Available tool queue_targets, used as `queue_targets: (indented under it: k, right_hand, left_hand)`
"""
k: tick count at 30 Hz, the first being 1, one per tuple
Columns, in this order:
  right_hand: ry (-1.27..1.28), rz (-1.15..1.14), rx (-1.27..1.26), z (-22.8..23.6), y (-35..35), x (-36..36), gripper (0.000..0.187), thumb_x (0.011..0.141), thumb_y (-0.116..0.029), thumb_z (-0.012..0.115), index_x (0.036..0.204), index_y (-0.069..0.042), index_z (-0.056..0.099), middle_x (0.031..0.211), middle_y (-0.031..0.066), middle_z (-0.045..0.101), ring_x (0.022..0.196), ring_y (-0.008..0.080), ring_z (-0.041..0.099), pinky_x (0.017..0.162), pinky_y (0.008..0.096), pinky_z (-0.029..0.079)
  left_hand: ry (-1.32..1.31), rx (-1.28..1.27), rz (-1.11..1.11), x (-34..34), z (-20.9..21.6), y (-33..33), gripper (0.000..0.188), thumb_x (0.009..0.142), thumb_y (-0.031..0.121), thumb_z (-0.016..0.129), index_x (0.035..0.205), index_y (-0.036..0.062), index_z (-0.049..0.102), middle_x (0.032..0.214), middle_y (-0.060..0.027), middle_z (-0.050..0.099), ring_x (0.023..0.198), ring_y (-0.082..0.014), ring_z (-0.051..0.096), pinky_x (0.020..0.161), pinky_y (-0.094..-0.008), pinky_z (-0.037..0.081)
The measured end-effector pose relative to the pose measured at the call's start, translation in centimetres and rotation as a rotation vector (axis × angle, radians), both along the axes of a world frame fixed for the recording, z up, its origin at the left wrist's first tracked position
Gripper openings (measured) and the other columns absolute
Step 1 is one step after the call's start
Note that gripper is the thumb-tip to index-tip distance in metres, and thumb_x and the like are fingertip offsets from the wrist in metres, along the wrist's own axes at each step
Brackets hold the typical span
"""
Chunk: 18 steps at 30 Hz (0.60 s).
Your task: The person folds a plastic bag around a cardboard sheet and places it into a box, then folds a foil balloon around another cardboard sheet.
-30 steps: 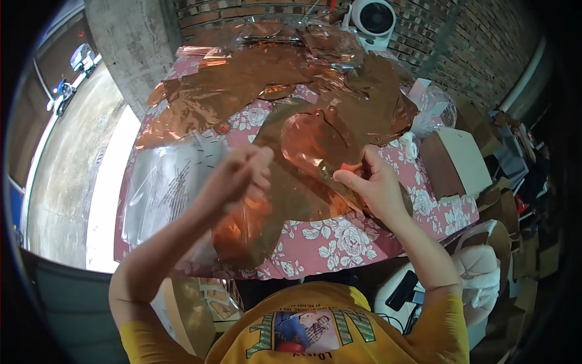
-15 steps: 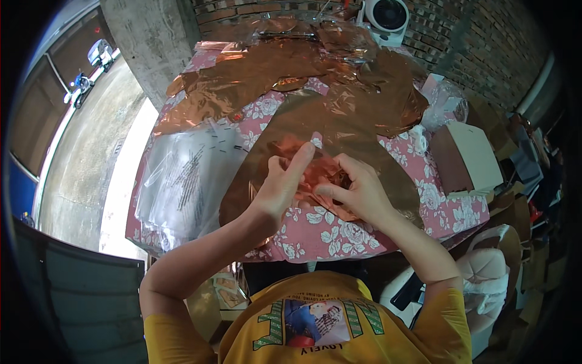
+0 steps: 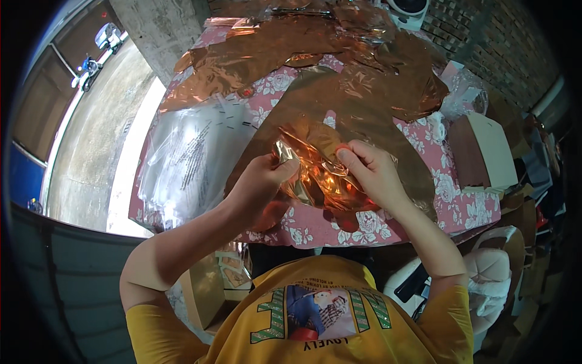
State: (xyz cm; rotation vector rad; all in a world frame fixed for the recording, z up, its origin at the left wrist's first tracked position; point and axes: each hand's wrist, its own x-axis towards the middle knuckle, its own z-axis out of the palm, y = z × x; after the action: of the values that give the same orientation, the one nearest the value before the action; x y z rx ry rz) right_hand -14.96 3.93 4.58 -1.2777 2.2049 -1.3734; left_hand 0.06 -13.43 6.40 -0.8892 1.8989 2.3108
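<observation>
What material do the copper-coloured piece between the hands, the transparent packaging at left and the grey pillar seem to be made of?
Copper-coloured piece: probably glossy metallised plastic film, though foil is possible; sharp creases, bright highlights.
Transparent packaging: likely smooth plastic; see-through, with glare.
Grey pillar: apparently matte concrete; rough, blotchy surface.

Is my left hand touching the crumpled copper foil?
Touching: the head view shows the left hand gripping the copper foil, thumb pressed on its edge.
</observation>
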Motion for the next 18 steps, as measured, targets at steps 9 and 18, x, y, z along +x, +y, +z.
queue_targets:
  k: [9,18]
  right_hand:
    - [0.009,-0.028,-0.107,-1.1,-0.2,0.2,0.018,0.094,-0.016,0.067,0.095,0.003,0.067,0.079,0.0057,0.058,0.070,0.0147,0.055,0.065,0.0285,0.043]
    - [-0.004,-0.085,-0.002,0.3,0.0,0.7,0.015,0.086,-0.013,0.075,0.085,0.000,0.068,0.081,0.0067,0.059,0.071,0.0183,0.058,0.065,0.0309,0.045]
  left_hand:
    - [0.006,-0.015,-0.013,-0.1,-0.3,-0.2,0.042,0.100,0.033,0.061,0.114,-0.0064,0.055,0.097,-0.0108,0.064,0.065,-0.0162,0.066,0.056,-0.0261,0.057]
    - [-0.033,0.003,0.061,0.2,-0.8,0.5,0.042,0.099,0.033,0.062,0.114,-0.0054,0.055,0.093,-0.0124,0.064,0.065,-0.0170,0.066,0.056,-0.0271,0.057]
